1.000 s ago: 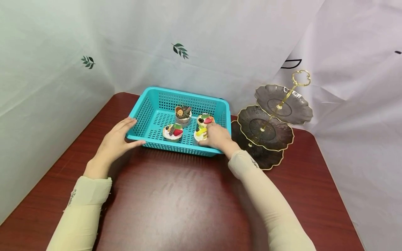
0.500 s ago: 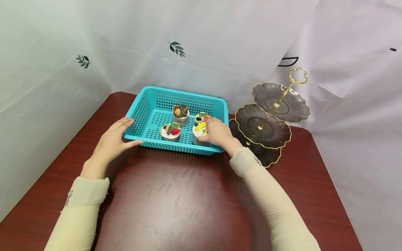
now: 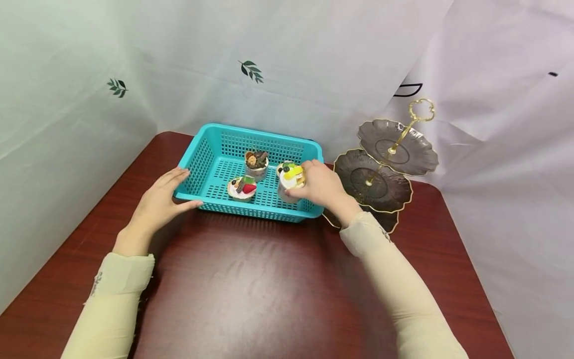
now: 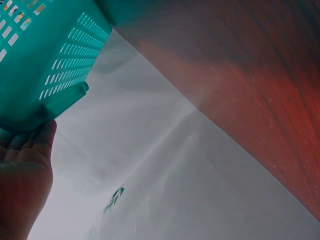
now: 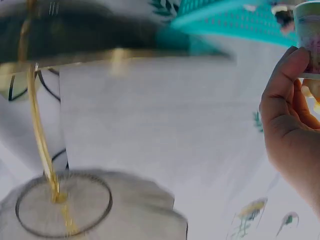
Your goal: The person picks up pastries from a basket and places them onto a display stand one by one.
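In the head view my right hand (image 3: 324, 185) grips a cupcake (image 3: 288, 192) with white cream, yellow fruit and a dark berry, over the right part of a turquoise basket (image 3: 264, 213). The right wrist view shows the thumb against the pale side of this cupcake (image 5: 309, 32). Behind it another fruit-topped cupcake (image 3: 279, 169) is mostly hidden. My left hand (image 3: 154, 204) touches the basket's front left corner, fingers along the left rim and thumb at the front. Inside the basket stand a strawberry-topped cupcake (image 3: 242, 189) and a chocolate-and-biscuit one (image 3: 256, 165).
Right of the basket rises a three-tier cake stand (image 3: 374, 180) with dark scalloped plates, gold edges and a gold ring handle. Both stand on a dark red wooden table (image 3: 251, 284). White cloth (image 3: 287, 65) with leaf prints hangs behind.
My right hand has raised the yellow-fruit cupcake from the basket floor and shifted slightly right with it. The left hand keeps its place at the basket corner. The view has shifted slightly.
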### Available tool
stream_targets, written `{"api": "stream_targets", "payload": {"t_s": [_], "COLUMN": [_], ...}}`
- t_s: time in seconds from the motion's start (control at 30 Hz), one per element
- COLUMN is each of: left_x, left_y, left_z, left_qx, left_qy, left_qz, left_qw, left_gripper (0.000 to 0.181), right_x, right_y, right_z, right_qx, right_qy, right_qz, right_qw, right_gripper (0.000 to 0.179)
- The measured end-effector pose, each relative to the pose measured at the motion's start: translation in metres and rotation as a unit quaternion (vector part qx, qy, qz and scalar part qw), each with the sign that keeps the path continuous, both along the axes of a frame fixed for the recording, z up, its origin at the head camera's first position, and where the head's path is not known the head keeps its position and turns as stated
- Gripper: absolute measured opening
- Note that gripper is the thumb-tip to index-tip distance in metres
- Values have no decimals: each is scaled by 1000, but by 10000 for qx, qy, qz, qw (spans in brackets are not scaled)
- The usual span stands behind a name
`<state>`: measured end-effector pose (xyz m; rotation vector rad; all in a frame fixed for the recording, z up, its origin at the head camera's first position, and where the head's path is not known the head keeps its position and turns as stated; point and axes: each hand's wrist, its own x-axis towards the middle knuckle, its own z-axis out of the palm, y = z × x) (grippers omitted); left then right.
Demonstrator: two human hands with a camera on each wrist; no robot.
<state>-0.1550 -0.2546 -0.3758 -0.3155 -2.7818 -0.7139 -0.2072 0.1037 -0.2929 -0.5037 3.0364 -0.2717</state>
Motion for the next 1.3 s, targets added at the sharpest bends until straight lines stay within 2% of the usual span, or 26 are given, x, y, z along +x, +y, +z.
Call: {"api": "stream_targets", "payload": {"t_s": [0.3,0.57,0.9,1.13,1.3], "left_x": [0,1,1,-1,2], "left_y": [-1,-3,-3,-3,-4], "left_z": [-1,0,0,-1,-1], "left_qx": [-7,-37,-78,-99,-97], "left_qy": [66,147,194,129,139], "left_qz": [-33,-91,-124,-86,-128], "left_qw": [10000,9998,9997,9998,9998], "left_gripper": [84,85,86,85,85], "right_x": [18,29,40,48,52], "right_y": [9,13,29,46,59], "right_z": [33,46,61,78,93], "right_qx": [-147,-46,-325,-642,-585], "right_qy": [156,179,355,458,636], "right_qz": [80,224,374,367,263], "right_qw": [9997,9996,9981,9962,9959], "right_gripper": [76,76,66,57,55]}}
